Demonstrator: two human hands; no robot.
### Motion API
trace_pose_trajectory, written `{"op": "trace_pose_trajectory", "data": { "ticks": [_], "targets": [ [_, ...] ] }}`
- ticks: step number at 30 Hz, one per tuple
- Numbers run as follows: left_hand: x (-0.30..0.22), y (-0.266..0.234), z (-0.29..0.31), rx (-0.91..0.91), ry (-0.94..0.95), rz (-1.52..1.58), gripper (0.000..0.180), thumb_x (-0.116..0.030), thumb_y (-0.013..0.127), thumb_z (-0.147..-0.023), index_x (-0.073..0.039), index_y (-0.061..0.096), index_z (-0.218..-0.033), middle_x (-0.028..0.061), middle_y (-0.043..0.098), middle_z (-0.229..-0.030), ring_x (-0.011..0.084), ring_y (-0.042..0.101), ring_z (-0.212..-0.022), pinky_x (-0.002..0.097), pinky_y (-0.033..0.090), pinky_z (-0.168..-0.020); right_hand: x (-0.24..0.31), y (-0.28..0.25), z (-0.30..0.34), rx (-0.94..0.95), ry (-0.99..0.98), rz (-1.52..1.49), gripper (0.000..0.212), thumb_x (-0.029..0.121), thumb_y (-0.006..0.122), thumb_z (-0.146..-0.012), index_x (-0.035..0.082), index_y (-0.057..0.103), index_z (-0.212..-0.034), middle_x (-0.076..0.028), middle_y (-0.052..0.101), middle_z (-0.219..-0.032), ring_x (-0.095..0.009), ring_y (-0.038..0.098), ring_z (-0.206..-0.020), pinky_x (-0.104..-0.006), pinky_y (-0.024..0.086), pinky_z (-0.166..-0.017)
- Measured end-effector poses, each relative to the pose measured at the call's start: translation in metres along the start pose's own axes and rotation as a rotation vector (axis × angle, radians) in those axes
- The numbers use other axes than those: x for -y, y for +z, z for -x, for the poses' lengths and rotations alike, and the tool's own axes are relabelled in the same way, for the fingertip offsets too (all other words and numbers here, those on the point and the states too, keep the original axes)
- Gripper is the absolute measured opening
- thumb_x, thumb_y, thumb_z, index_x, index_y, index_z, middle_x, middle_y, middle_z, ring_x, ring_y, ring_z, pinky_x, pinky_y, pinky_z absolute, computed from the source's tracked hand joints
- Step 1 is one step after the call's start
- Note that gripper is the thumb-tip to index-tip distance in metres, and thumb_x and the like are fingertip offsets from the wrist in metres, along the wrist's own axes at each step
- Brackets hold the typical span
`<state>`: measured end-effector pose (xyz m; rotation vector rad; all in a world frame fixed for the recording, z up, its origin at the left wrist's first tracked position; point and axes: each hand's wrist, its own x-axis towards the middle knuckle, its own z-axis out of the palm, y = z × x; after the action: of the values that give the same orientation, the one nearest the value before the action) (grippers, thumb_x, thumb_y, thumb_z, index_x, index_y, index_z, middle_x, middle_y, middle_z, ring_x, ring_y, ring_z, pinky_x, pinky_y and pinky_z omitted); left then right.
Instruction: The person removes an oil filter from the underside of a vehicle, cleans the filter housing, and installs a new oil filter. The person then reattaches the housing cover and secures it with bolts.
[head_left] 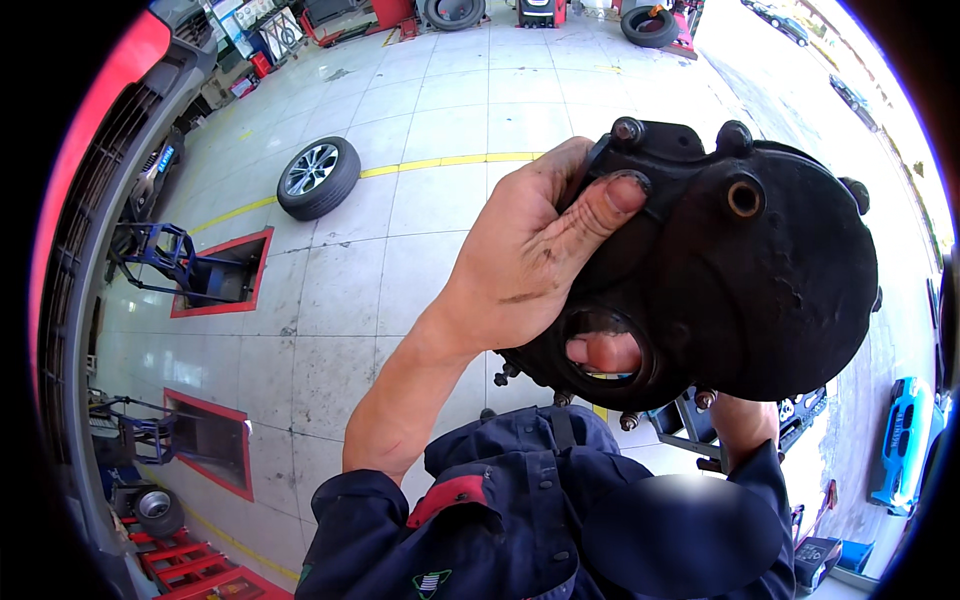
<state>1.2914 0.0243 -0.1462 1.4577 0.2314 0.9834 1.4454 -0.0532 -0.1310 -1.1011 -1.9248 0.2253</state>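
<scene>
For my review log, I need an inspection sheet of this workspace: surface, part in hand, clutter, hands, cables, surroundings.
Surface: pale tiled floor, dark scuffs, yellow line.
Part in hand: black housing, held up off the floor; bolts along its edge, round hole low on its left.
Clutter: wheel on the floor; tyre farther back.
Hands: left hand grips the housing's left side, thumb on the near face. Right forearm reaches behind it, hand hidden; whose fingertip shows through the hole is unclear.
Cables: nothing seen.
Surroundings: red-edged floor recesses at left; parked car outside.
</scene>
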Motion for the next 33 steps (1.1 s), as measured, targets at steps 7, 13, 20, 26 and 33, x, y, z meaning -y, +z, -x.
{"op": "trace_pose_trajectory", "data": {
  "ticks": [7, 13, 20, 26, 33],
  "targets": [
    [-0.003, 0.004, -0.002, 0.010, -0.052, -0.017, 0.044, -0.040, 0.064, -0.098, 0.002, 0.062, -0.111, 0.0008, 0.064, -0.094, 0.0070, 0.052, -0.087, 0.0228, 0.045, -0.081, 0.001, -0.005, 0.000, 0.016, 0.002, 0.016, 0.039, 0.027, 0.047, -0.104, -0.004, 0.055, -0.127, -0.016, 0.066, -0.116, -0.024, 0.069, -0.100, -0.0361, 0.058, -0.086],
    [0.000, 0.003, 0.000, 0.009, -0.052, -0.032, 0.043, -0.039, 0.064, -0.098, 0.002, 0.063, -0.112, 0.0013, 0.064, -0.095, 0.0071, 0.053, -0.088, 0.0226, 0.045, -0.082, 0.001, -0.005, -0.001, 0.030, -0.002, 0.019, 0.039, 0.028, 0.047, -0.104, -0.004, 0.055, -0.126, -0.016, 0.066, -0.116, -0.024, 0.069, -0.099, -0.0359, 0.059, -0.085],
    [-0.004, 0.006, 0.000, 0.008, -0.061, 0.001, 0.044, -0.039, 0.064, -0.099, 0.002, 0.063, -0.115, 0.0016, 0.064, -0.096, 0.0075, 0.053, -0.090, 0.0228, 0.045, -0.084, 0.004, -0.006, -0.003, 0.063, 0.000, 0.042, 0.039, 0.028, 0.046, -0.104, -0.004, 0.055, -0.126, -0.016, 0.067, -0.115, -0.024, 0.070, -0.098, -0.0356, 0.059, -0.084],
    [-0.007, 0.007, 0.005, -0.028, -0.085, 0.029, 0.043, -0.039, 0.065, -0.098, 0.001, 0.063, -0.112, 0.0011, 0.064, -0.095, 0.0076, 0.052, -0.088, 0.0233, 0.044, -0.082, 0.006, -0.006, -0.003, 0.097, 0.008, 0.043, 0.039, 0.028, 0.046, -0.104, -0.004, 0.055, -0.126, -0.016, 0.067, -0.114, -0.024, 0.070, -0.098, -0.0354, 0.060, -0.083],
    [-0.004, 0.005, 0.007, -0.006, -0.122, 0.005, 0.043, -0.040, 0.066, -0.097, 0.001, 0.063, -0.112, 0.0012, 0.064, -0.096, 0.0079, 0.053, -0.090, 0.0239, 0.045, -0.085, 0.008, -0.009, -0.004, 0.132, 0.024, 0.054, 0.039, 0.028, 0.045, -0.105, -0.003, 0.055, -0.125, -0.016, 0.067, -0.114, -0.024, 0.070, -0.097, -0.0351, 0.060, -0.082]
  ]
}}
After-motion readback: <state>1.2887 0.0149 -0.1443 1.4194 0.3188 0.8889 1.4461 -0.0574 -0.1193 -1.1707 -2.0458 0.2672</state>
